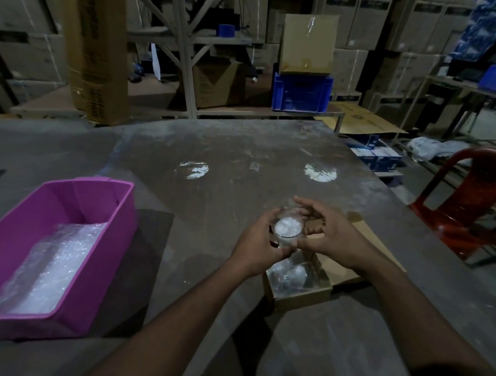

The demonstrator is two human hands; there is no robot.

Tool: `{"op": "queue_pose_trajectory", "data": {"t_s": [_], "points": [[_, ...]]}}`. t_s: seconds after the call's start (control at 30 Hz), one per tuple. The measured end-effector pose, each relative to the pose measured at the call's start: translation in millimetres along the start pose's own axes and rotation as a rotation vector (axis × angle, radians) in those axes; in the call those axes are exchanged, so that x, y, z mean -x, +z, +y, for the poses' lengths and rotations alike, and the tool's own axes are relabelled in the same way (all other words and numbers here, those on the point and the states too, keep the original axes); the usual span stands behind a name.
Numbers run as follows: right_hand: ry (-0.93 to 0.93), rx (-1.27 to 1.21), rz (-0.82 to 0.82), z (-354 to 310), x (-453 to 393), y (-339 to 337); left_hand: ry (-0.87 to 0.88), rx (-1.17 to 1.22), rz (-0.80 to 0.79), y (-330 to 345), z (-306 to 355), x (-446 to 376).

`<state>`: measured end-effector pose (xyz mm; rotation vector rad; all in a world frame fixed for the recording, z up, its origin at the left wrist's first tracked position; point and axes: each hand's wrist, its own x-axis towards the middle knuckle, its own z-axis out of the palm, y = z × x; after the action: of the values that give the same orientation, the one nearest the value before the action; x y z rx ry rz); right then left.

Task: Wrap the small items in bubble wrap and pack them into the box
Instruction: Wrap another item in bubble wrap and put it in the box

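Both hands hold a small clear glass (287,230) with white stuffing inside, above the table. My left hand (257,244) grips it from the left, and my right hand (328,235) curls round its right side. Just below them lies a small open cardboard box (299,298) with another wrapped glass item (293,275) inside. At the left stands a pink bin (99,239) holding sheets of bubble wrap (50,265).
The grey table (214,158) stretches ahead, with two bright light reflections on it. A red plastic chair (471,207) stands at the right. Beyond the table are shelves, stacked cartons and a blue crate (302,92).
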<state>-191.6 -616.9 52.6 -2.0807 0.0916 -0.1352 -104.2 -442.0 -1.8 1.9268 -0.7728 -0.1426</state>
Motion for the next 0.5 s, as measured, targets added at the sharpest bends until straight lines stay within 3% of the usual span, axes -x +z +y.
{"op": "queue_pose_trajectory", "data": {"t_s": [0.23,0.4,0.5], "points": [[-0.025,0.262,-0.117,39,-18,1,-0.256,0.285,0.112,24,-11,-6],[-0.050,0.414,-0.112,55,-33,3,-0.320,0.182,0.062,33,-14,-8],[-0.055,0.545,-0.148,66,-41,3,-0.266,-0.048,0.031,28,-17,-9]]}}
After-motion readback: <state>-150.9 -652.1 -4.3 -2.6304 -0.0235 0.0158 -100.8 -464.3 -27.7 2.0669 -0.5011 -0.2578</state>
